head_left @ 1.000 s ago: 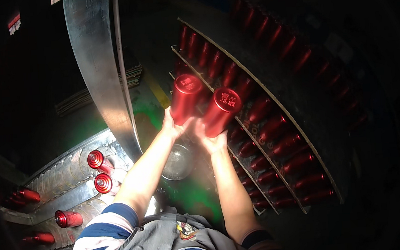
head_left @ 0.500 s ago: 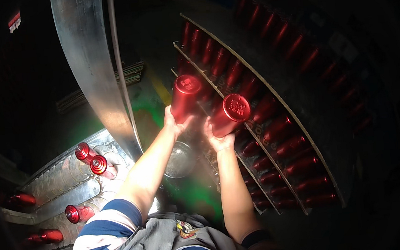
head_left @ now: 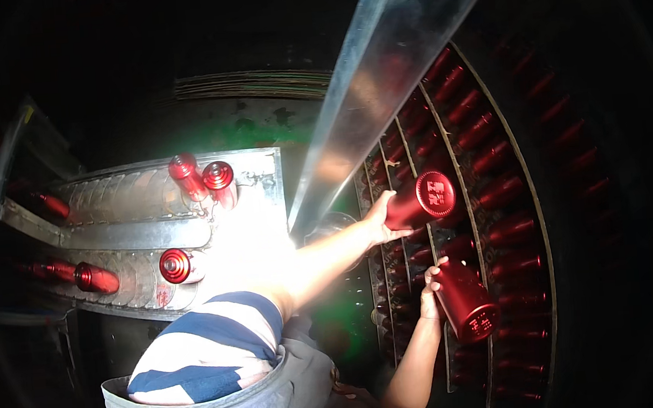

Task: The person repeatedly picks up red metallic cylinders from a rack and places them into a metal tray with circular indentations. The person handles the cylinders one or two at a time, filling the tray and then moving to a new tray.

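My left hand (head_left: 380,219) is closed around a shiny red bottle (head_left: 422,199), whose round base with raised marks points to the right. Lower and further right, my right hand (head_left: 428,292) grips a second red bottle (head_left: 464,300), with its base tilted downward. Both bottles are in front of stacked layers of similar red bottles (head_left: 509,228) lying on their sides, parted by thin sheets (head_left: 451,156). The necks of the two held bottles are hidden.
A chain conveyor (head_left: 123,201) at the left carries several upright red bottles (head_left: 219,183). A metal beam (head_left: 378,85) slants between conveyor and stack. Flat sheets (head_left: 248,83) lie piled at the back. Behind my left forearm is a round clear object (head_left: 336,226).
The view has turned, so the conveyor and beam appear further right. My hands still hold both bottles; the right one has dropped lower, and its bottle now tips downward.
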`<state>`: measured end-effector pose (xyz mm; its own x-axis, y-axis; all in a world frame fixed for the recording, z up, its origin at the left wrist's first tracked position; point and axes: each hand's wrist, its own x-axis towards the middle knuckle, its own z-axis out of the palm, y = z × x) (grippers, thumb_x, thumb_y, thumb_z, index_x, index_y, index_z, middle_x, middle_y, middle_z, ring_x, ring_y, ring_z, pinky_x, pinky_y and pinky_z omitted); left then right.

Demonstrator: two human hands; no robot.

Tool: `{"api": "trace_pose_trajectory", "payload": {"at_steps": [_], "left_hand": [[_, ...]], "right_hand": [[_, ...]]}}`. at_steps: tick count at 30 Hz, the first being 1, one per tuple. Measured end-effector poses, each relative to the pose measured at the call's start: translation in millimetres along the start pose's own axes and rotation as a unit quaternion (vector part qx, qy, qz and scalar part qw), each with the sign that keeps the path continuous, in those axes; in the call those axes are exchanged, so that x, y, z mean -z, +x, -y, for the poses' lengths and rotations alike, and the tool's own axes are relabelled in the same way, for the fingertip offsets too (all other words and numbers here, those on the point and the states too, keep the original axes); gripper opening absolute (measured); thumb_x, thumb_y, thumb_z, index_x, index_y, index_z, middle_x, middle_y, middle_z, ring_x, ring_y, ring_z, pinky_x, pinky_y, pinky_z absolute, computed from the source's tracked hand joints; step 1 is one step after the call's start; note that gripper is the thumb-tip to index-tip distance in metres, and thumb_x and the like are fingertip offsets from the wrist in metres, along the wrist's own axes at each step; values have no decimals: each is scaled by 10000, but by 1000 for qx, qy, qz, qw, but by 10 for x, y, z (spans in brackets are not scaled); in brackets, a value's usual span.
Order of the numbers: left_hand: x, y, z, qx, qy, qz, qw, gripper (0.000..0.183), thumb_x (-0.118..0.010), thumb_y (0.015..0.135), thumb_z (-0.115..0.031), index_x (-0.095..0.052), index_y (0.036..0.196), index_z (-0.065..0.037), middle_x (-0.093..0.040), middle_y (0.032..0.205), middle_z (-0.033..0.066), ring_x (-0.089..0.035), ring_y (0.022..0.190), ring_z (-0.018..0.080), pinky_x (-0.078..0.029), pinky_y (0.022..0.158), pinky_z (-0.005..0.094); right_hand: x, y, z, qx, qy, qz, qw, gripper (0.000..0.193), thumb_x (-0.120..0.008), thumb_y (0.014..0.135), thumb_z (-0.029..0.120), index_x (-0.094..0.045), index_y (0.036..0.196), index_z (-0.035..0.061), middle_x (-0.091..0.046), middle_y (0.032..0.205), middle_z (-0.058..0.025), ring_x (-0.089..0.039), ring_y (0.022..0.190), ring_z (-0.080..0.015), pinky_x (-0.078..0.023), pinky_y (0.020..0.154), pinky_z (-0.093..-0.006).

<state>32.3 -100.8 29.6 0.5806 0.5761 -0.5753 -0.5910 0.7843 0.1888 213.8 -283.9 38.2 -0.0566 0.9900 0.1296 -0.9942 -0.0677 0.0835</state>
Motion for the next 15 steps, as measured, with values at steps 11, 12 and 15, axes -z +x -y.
{"api": "trace_pose_trajectory", "payload": {"at_steps": [11, 12, 15], "left_hand": [[1027, -1805, 358, -130, 197, 88, 968, 617, -493, 908, -615, -548, 1266, -116, -613, 1243, 166, -629, 1104, 375, -528, 861, 605], [1154, -2009, 326, -161, 190, 84, 965, 610, -519, 902, -605, -551, 1260, -113, -615, 1240, 162, -633, 1087, 362, -530, 861, 601], [1613, -2773, 44, -261, 176, 84, 945, 534, -591, 893, -559, -608, 1172, -103, -656, 1144, 128, -649, 1031, 273, -552, 834, 526]], "right_hand": [[334, -1295, 30, -59, -199, 46, 977, 581, -539, 992, 353, -418, 1453, 21, -417, 1499, -216, -472, 1276, -438, -505, 1013, -509], [270, -1408, -52, -51, -235, 53, 969, 583, -529, 994, 386, -425, 1452, 42, -426, 1498, -210, -495, 1273, -412, -511, 1005, -505], [83, -1561, -560, -43, -273, 5, 961, 587, -526, 992, 398, -422, 1454, 51, -432, 1494, -208, -504, 1268, -399, -512, 1002, -505]]}}
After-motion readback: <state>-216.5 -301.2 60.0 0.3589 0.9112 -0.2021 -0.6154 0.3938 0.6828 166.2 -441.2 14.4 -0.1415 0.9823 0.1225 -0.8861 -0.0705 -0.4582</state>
